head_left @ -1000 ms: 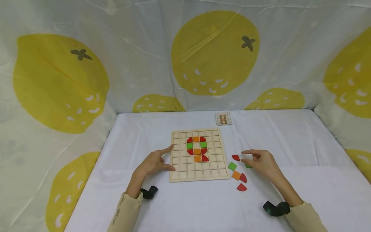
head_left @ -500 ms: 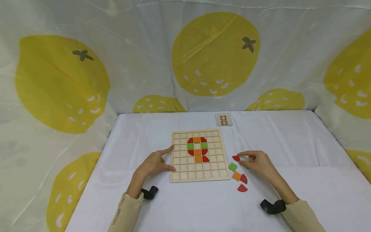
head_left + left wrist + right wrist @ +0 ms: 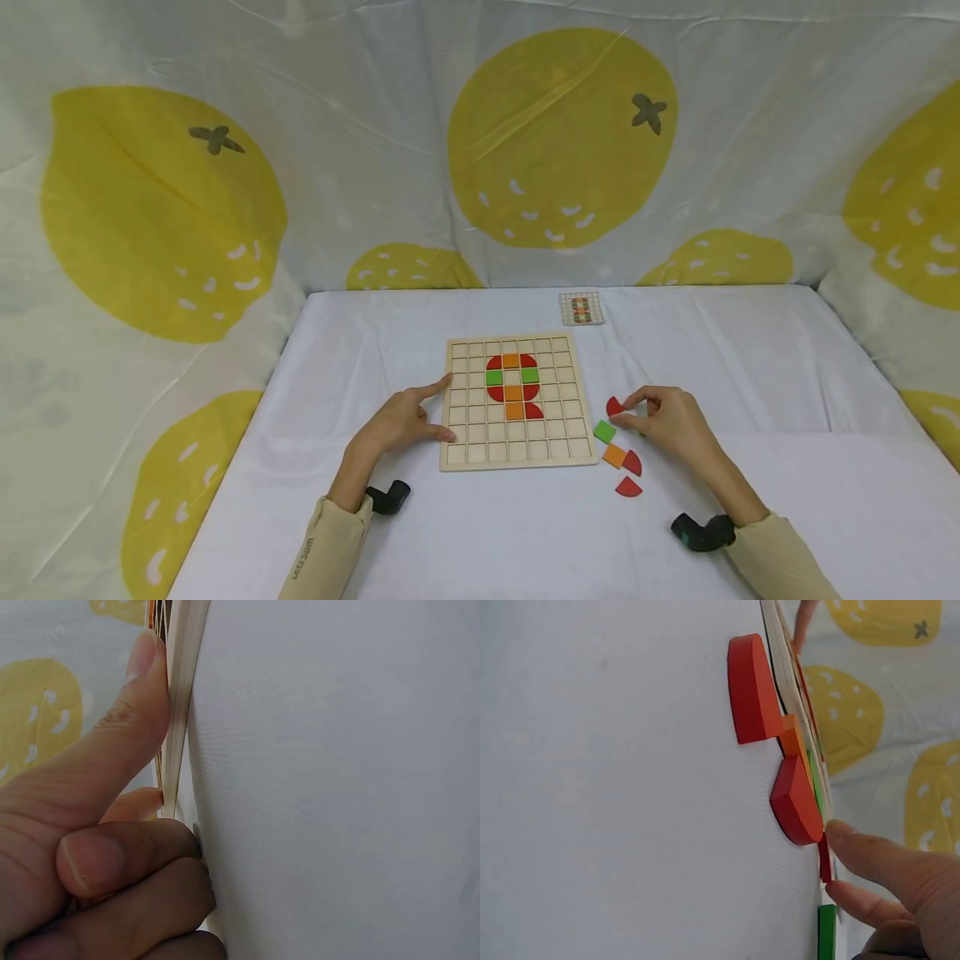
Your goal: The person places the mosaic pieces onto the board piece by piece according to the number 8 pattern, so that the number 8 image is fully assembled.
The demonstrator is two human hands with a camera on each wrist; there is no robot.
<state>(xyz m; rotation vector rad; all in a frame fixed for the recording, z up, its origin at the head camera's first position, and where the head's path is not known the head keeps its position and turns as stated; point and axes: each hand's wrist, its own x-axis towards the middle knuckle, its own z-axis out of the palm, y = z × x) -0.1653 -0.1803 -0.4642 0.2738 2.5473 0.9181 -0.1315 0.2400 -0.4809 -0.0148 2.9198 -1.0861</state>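
Fingers of the right hand (image 3: pixel 667 421) pinch a red quarter-round piece (image 3: pixel 613 406) just right of the wooden grid board (image 3: pixel 461 454), near the board's lower right side; the piece looks tipped up off the white cloth rather than lying flat. A green square partly hidden under that hand (image 3: pixel 826 931) lies beside it. Between the hand and the board's near right corner sit a green square (image 3: pixel 603 432), an orange square (image 3: pixel 613 455) and two more red quarter-rounds (image 3: pixel 632 462), (image 3: pixel 627 487), all loose on the cloth.

On the board, a partial figure is laid: a red-and-orange top row, green squares at its sides, orange squares down the middle, and a red quarter-round at the lower right. Judging by the pattern card (image 3: pixel 581 308) beyond the board's far edge, the lower half of the figure is not yet filled, and the loose pieces seem meant for it.

The left hand (image 3: pixel 401 421) steadies the board's left edge, thumb (image 3: pixel 142 705) and forefinger pressed against the rim, the other fingers curled under.
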